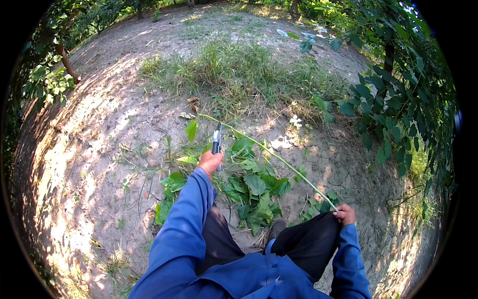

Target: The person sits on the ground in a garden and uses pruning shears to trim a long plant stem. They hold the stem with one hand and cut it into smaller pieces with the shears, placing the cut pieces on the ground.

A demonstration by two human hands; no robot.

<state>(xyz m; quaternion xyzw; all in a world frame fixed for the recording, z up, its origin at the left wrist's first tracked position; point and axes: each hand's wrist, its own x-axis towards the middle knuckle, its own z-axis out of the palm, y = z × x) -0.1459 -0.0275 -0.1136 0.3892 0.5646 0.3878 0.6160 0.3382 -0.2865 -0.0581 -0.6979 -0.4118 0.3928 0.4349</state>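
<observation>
My left hand (pixel 211 162) grips the handles of a pair of pruning shears (pixel 216 140), pointing away from me. Their dark blades meet the thin far part of a long green stem (pixel 267 149) stripped of most leaves; whether they close around it or only touch it, I cannot tell. Beside my right knee, my right hand (pixel 345 214) pinches the stem's thicker near end. The stem runs diagonally from there to the upper left. Below it, a heap of broad green leaves (pixel 257 187) lies on the soil between my legs. One leaf (pixel 191 130) shows just left of the shears.
Dry, cracked soil (pixel 104 149) surrounds me in patchy sun. Ahead grows a strip of tall grass (pixel 239 71). A leafy tree (pixel 392 101) hangs low on the right, and a tree trunk (pixel 68 63) stands at the left. My shoe (pixel 277 228) is beside the leaf heap.
</observation>
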